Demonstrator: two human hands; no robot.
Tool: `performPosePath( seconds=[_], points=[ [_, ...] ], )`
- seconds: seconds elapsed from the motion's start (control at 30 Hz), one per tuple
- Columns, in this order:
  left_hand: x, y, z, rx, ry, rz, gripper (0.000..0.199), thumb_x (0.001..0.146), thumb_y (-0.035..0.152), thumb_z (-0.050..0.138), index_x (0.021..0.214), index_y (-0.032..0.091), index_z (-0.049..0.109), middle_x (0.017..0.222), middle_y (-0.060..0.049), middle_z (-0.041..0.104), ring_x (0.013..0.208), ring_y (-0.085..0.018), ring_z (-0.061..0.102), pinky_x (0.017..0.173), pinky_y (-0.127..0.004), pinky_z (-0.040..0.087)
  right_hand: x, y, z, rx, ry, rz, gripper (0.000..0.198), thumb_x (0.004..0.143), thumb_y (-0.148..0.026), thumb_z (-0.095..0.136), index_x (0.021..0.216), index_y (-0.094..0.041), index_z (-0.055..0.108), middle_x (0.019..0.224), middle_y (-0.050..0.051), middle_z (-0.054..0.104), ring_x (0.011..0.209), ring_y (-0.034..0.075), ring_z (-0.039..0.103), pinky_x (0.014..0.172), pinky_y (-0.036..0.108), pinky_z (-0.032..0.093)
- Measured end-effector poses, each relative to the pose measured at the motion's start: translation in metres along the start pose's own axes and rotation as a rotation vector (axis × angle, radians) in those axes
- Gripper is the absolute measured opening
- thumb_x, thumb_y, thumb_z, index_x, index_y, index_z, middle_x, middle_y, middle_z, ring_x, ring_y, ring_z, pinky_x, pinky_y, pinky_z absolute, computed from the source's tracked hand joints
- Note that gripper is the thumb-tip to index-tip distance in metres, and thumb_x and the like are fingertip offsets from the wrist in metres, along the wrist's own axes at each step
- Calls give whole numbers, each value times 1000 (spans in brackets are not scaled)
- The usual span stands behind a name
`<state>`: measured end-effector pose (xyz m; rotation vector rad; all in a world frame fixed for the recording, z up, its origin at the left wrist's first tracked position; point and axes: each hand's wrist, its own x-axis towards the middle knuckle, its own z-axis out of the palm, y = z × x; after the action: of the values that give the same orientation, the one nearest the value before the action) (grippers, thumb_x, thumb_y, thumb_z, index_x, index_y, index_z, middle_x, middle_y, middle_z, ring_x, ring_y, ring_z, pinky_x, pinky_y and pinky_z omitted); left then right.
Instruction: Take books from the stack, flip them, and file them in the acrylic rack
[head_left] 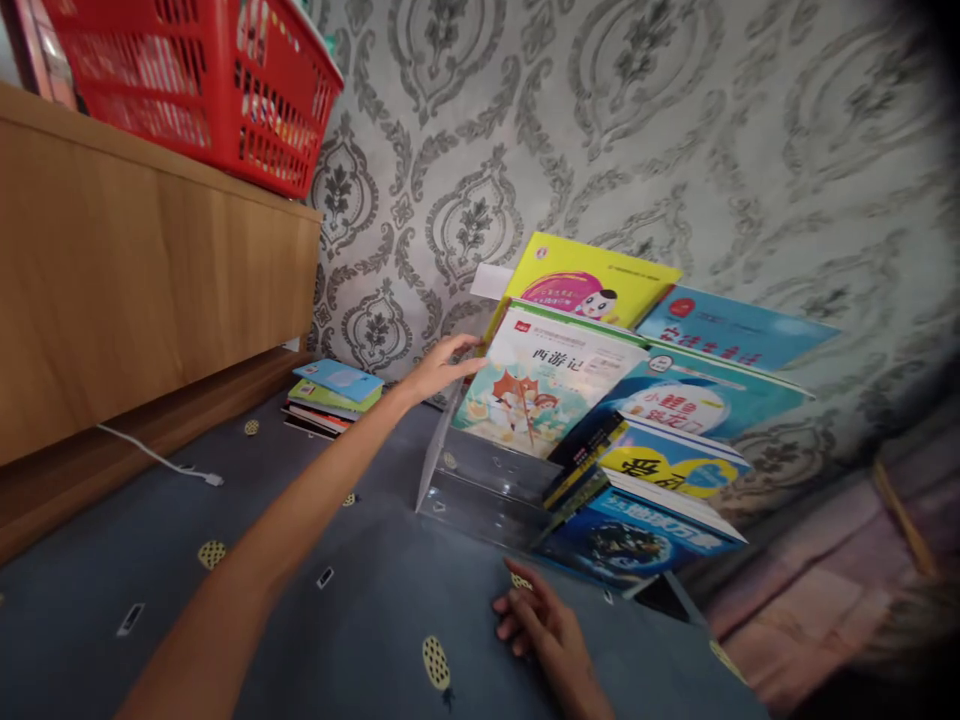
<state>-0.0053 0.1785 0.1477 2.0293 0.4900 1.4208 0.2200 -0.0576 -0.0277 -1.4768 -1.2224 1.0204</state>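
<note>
My left hand (442, 368) reaches to the left edge of a white picture book (536, 385) with a cartoon cover. Its fingers are stretched out, the fingertips touching the edge. This book leans in a clear tiered book stand (480, 500). A yellow book (592, 280) and a blue book (735, 330) stand behind it. To its right are a teal book (720, 395), a yellow and blue book (675, 460) and a dark blue book (637, 535). My right hand (551, 635) hovers low before the stand, fingers loosely bent and apart, nothing visible in it.
A small pile of books (337, 390) lies left of the stand on the dark patterned cloth (375, 620). A white cable (161, 460) runs out beside a wooden cabinet (157, 250). On the cabinet sits a red plastic basket (217, 100). Patterned wallpaper (480, 130) rises behind.
</note>
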Motion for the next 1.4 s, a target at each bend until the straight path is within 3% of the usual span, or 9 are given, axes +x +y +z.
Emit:
performPosePath(
  seconds=[0.2,0.5,0.8,0.97,1.07,1.2,1.3,1.4],
  points=[
    [-6,-5,12,143,41,-63,42,88,47,64,118,17,64,125,-13,56,121,-27,53,89,-31,48,-4,0,5,-5,61,-2,64,63,-69,74,106,-22,73,68,5,68,51,21,64,42,31,49],
    [0,-5,16,274,55,-77,24,89,37,62,101,17,65,114,-10,57,116,-25,54,94,-33,47,-5,-2,7,-35,87,-10,65,62,-73,72,96,-18,73,67,6,68,51,20,63,44,30,49],
    [4,-9,12,281,33,-5,14,90,31,60,91,17,61,125,-12,49,130,-26,47,105,-35,44,-5,1,6,-6,77,-43,67,64,-74,72,97,-16,73,67,5,67,51,18,62,44,28,48],
    [5,-13,9,296,32,36,17,90,34,61,88,17,62,110,-10,55,120,-26,54,104,-37,45,-6,3,10,43,81,-40,67,62,-75,72,95,-17,71,66,4,67,50,18,62,43,28,46],
    [2,-9,7,289,32,26,22,89,37,61,97,16,62,106,-9,60,108,-25,60,97,-39,49,-7,1,9,32,68,-40,68,63,-77,70,95,-17,70,67,5,67,50,19,62,43,29,45],
    [-6,1,5,263,95,47,38,89,36,62,122,17,54,125,-14,60,116,-27,61,99,-43,49,3,-34,-3,-64,83,-163,62,70,-71,69,100,-17,70,73,7,70,59,22,66,50,32,52],
    [-13,5,11,319,186,87,45,92,33,56,133,16,49,133,-17,58,124,-29,57,106,-48,46,21,-87,-18,-74,173,-384,59,77,-63,68,116,-20,65,94,11,73,79,26,71,60,35,57],
    [-21,5,23,356,246,96,48,95,31,50,140,15,45,136,-18,56,130,-29,53,110,-49,43,42,-142,-30,-57,194,-525,67,79,-59,66,133,-20,54,97,11,71,81,26,71,58,36,58]
  ],
)
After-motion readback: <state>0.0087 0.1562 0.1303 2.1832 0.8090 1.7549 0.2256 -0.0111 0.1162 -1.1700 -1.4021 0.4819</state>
